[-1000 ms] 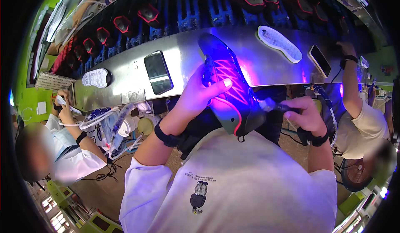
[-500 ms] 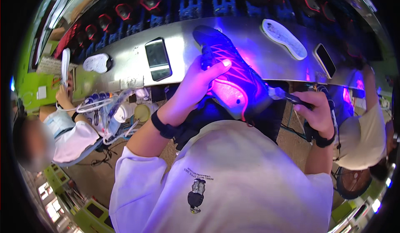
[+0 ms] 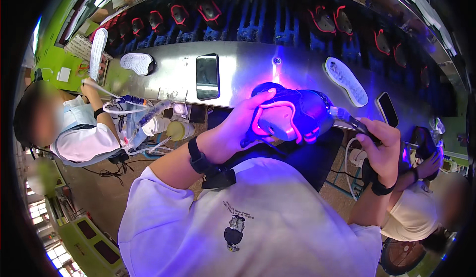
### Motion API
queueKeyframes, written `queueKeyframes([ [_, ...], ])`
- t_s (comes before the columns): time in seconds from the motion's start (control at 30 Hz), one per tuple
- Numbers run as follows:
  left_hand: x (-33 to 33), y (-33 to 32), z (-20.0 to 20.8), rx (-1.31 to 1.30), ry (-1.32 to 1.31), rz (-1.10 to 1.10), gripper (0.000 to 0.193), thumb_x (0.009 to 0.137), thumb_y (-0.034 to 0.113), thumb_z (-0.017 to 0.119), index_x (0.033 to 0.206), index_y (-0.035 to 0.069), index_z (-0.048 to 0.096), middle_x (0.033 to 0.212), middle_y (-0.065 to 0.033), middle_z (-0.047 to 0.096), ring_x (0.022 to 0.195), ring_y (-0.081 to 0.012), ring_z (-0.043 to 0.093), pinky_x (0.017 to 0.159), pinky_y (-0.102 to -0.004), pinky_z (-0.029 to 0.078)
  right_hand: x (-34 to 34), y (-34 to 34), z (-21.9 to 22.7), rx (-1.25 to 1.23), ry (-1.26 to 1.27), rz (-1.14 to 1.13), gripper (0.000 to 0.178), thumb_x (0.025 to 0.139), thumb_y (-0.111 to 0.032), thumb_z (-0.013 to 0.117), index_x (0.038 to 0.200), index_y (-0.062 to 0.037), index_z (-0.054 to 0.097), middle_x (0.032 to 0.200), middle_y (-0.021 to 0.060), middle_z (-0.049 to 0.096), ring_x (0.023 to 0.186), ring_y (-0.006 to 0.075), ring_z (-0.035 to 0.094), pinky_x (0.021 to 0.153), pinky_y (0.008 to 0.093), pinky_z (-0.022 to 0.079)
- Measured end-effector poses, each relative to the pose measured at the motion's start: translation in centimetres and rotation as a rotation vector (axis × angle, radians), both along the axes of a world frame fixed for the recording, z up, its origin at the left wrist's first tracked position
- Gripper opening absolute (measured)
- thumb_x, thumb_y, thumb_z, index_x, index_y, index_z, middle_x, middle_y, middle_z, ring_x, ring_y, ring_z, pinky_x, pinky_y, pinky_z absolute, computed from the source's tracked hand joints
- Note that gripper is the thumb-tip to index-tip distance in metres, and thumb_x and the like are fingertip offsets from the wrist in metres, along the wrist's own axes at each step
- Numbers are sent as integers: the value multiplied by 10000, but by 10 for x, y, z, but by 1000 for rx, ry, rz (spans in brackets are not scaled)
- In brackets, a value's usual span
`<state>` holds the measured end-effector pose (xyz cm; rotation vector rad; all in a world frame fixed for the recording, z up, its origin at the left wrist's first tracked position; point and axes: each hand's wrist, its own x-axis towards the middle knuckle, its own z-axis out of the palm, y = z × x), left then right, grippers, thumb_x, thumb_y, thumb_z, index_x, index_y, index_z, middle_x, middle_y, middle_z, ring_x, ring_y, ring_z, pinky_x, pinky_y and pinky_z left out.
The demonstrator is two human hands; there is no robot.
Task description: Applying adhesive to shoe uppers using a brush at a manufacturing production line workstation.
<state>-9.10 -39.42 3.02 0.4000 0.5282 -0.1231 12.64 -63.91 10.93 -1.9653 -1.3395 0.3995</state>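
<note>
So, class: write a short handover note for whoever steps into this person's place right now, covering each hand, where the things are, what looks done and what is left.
Left hand: grips the dark shoe from its left side, thumb on top, holding it up in front of the chest.
Right hand: closed around a torch-like tool whose tip sits at the shoe's right end; violet light glows on the shoe.
Nearby: metal bench with a phone and a loose sole lying on it.
Done: shoe is lifted and lit.
Left: cannot tell how much of the shoe has been covered; it is not yet set down.
</note>
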Motion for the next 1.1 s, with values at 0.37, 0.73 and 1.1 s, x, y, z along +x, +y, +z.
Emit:
queueKeyframes([
  [0.37, -30, 5, -18, -871, 178, -13, 626, 944, 477, 637, 1302, -23, 519, 1122, -252, 594, 862, -262, 666, 664, -281, 600, 2, 49, 3, 30, -66, 109, 356, 810, -25, 757, 1166, -36, 743, 742, 70, 629, 673, 181, 619, 644, 304, 467],
  [0.73, -68, -3, -43, -856, -79, 70, 604, 1003, 273, 609, 1469, -17, 359, 1218, -238, 550, 996, -244, 626, 753, -280, 581, -40, 69, -49, 78, -24, 129, 372, 783, -71, 814, 1146, -36, 738, 829, 97, 686, 725, 224, 647, 675, 327, 498],
  [1.1, -24, 57, -6, 245, -315, -68, 902, 802, 293, 818, 1530, 11, 367, 1399, -140, 590, 1223, -231, 626, 1069, -380, 479, -37, 95, -74, 6, 156, -268, 370, 926, -83, 722, 1272, 32, 662, 992, 77, 748, 937, 122, 655, 896, 288, 497],
])
